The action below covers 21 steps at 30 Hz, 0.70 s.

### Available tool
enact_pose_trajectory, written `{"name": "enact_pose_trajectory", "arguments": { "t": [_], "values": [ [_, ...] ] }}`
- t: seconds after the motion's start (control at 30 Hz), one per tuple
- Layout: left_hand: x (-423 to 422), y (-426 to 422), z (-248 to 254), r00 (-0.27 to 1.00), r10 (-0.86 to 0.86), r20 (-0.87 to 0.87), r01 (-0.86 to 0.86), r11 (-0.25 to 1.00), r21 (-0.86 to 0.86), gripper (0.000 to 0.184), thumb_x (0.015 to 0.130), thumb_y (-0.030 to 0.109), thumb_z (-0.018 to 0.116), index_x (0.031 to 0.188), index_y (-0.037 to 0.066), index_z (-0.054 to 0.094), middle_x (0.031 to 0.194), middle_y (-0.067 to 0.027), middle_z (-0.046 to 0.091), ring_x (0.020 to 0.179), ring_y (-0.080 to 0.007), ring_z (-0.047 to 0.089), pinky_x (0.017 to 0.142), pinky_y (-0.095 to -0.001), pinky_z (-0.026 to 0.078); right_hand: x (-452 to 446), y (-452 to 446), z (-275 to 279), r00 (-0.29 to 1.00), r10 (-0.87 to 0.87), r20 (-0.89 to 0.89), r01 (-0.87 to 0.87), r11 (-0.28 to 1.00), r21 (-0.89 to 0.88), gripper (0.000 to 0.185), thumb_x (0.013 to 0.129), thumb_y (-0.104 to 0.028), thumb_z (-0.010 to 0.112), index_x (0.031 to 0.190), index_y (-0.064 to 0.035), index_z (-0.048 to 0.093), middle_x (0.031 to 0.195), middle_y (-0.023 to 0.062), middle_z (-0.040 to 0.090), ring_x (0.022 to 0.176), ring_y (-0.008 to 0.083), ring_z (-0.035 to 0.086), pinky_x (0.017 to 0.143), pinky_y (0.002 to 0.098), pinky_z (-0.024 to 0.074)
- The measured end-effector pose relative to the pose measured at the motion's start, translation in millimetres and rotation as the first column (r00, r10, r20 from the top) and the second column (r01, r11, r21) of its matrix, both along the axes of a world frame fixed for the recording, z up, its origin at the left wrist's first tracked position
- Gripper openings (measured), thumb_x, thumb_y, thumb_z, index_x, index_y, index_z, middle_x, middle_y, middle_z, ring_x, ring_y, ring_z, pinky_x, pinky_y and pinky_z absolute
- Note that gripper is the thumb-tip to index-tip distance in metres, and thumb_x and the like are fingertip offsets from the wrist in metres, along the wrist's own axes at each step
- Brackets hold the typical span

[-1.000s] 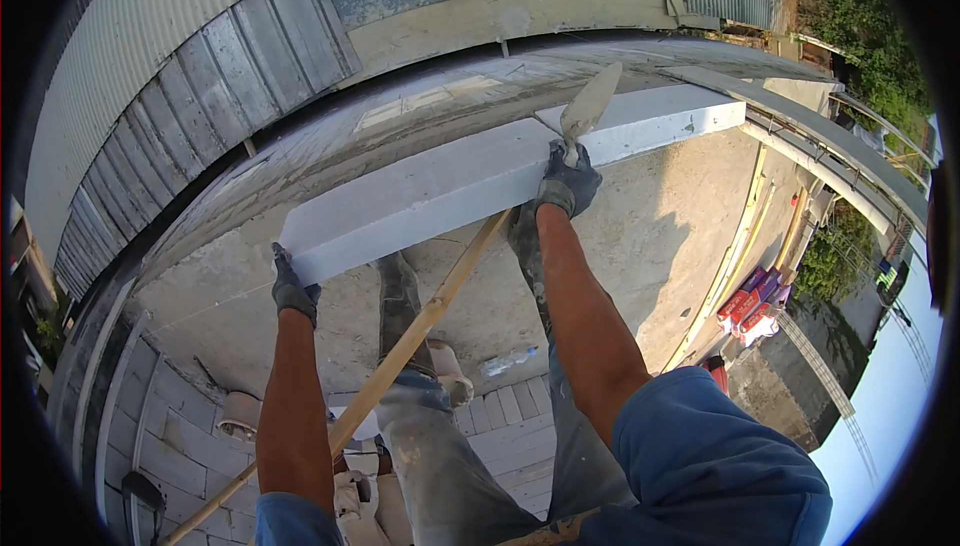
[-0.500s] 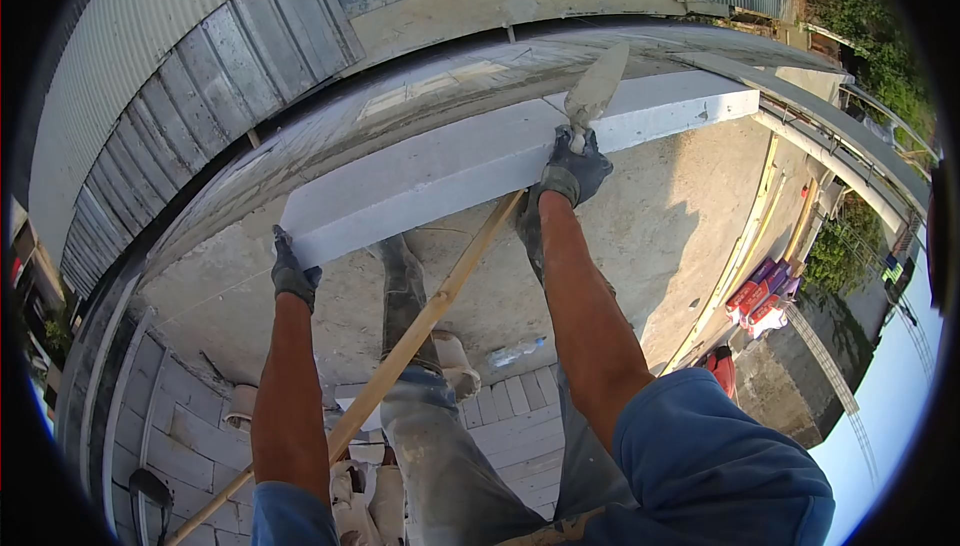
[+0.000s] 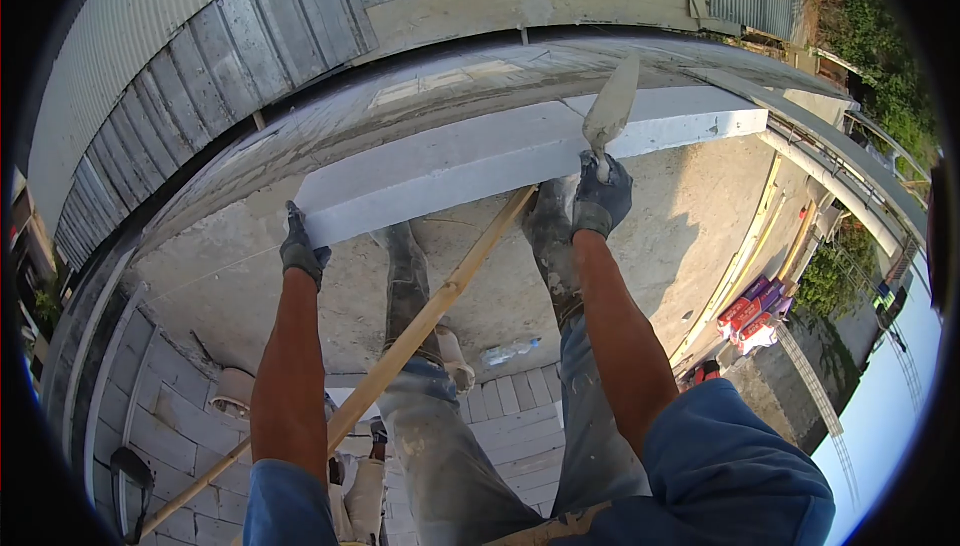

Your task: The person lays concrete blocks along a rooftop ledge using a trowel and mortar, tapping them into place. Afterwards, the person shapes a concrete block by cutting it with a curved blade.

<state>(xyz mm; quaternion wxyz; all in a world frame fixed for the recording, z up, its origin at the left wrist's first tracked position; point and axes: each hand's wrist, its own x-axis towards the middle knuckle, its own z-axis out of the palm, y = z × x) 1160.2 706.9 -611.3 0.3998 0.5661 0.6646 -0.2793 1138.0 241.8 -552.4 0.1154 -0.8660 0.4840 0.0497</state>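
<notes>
- Pale block spans the gap between a worker's gloved hands, its end at the left hand, which is open against it, thumb apart from the fingers.
- The right hand closes on the handle of a trowel, blade pointing away from the worker; whether that hand also touches the block work is unclear.
- A second pale block continues the row to the right, beyond the trowel.
- A wooden pole cuts diagonally between the forearms, its upper end near the right hand, crossing in front of the worker's legs.
- Below the hands are a clear plastic bottle, a bucket and part of another person; red and purple bags lie to the right.
- The blocks line the far edge of a rough, grey concrete surface, partly sunlit right of the hands.
- Outdoors, corrugated metal sheets rise beyond the left hand, with greenery far to the right.
- Compared with half a second ago, the right hand and trowel sit farther right and slightly closer to the worker; the left hand remains at the block's end.
</notes>
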Motion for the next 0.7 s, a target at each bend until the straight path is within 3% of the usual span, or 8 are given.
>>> {"name": "enact_pose_trajectory", "arguments": {
  "t": [0.07, 0.2, 0.3, 0.37, 0.47, 0.7],
  "values": [
    [0.1, 8.0, -6.3, 0.999, 0.012, -0.049, -0.015, 0.999, -0.043, 0.081, 0.064, 0.086, 0.061, 0.110, 0.020, 0.061, 0.106, -0.0010, 0.058, 0.088, -0.0224, 0.053, 0.071, -0.0419, 0.047, -18.3, -5.2, 10.8, 0.984, 0.068, 0.162, -0.070, 0.998, 0.006, 0.037, 0.077, -0.031, 0.078, 0.103, -0.0054, 0.072, 0.102, 0.0124, 0.068, 0.097, 0.0282, 0.064, 0.086, 0.0385, 0.0511],
    [4.5, 4.6, -6.7, 1.000, 0.005, -0.027, -0.005, 1.000, -0.011, 0.079, 0.065, 0.085, 0.062, 0.108, 0.018, 0.062, 0.103, -0.0017, 0.058, 0.088, -0.0224, 0.053, 0.072, -0.0425, 0.048, -46.0, -9.8, 28.9, 0.961, 0.155, 0.228, -0.156, 0.988, -0.012, 0.033, 0.077, -0.028, 0.078, 0.099, -0.0043, 0.073, 0.103, 0.0121, 0.068, 0.095, 0.0280, 0.065, 0.084, 0.0379, 0.0518],
    [3.8, 7.1, -10.3, 1.000, -0.011, -0.014, 0.011, 1.000, -0.003, 0.082, 0.065, 0.085, 0.061, 0.110, 0.016, 0.062, 0.103, -0.0034, 0.058, 0.087, -0.0231, 0.054, 0.073, -0.0432, 0.049, -60.9, -4.5, 29.7, 0.981, 0.049, 0.189, -0.062, 0.996, 0.061, 0.031, 0.077, -0.026, 0.079, 0.098, -0.0035, 0.073, 0.100, 0.0117, 0.069, 0.092, 0.0262, 0.066, 0.082, 0.0365, 0.0520],
    [6.5, 5.6, -6.3, 0.998, -0.043, -0.054, 0.043, 0.999, 0.011, 0.088, 0.066, 0.086, 0.058, 0.114, 0.013, 0.061, 0.106, -0.0060, 0.059, 0.087, -0.0241, 0.057, 0.072, -0.0432, 0.052, -71.1, 1.9, 21.5, 0.962, -0.151, 0.227, 0.113, 0.978, 0.173, 0.026, 0.081, -0.023, 0.078, 0.096, -0.0022, 0.074, 0.086, 0.0075, 0.071, 0.075, 0.0164, 0.063, 0.072, 0.0326, 0.0508],
    [7.4, 4.6, -0.6, 0.995, -0.098, -0.014, 0.098, 0.995, -0.015, 0.096, 0.067, 0.088, 0.055, 0.121, 0.009, 0.057, 0.109, -0.0085, 0.059, 0.088, -0.0254, 0.058, 0.072, -0.0422, 0.053, -74.9, 13.8, 19.7, 0.931, -0.307, 0.198, 0.240, 0.923, 0.302, 0.027, 0.081, -0.023, 0.078, 0.094, 0.0006, 0.073, 0.076, 0.0048, 0.069, 0.068, 0.0116, 0.059, 0.066, 0.0299, 0.0488],
    [13.3, 2.9, 16.2, 0.971, -0.232, -0.055, 0.227, 0.970, -0.082, 0.093, 0.073, 0.085, 0.051, 0.133, 0.014, 0.047, 0.122, -0.0080, 0.055, 0.092, -0.0265, 0.058, 0.073, -0.0434, 0.053, -84.9, 0.4, 12.0, 0.931, -0.322, 0.171, 0.267, 0.922, 0.280, 0.026, 0.081, -0.023, 0.079, 0.091, 0.0009, 0.073, 0.066, -0.0004, 0.062, 0.060, 0.0089, 0.053, 0.058, 0.0278, 0.0458]
  ]
}}
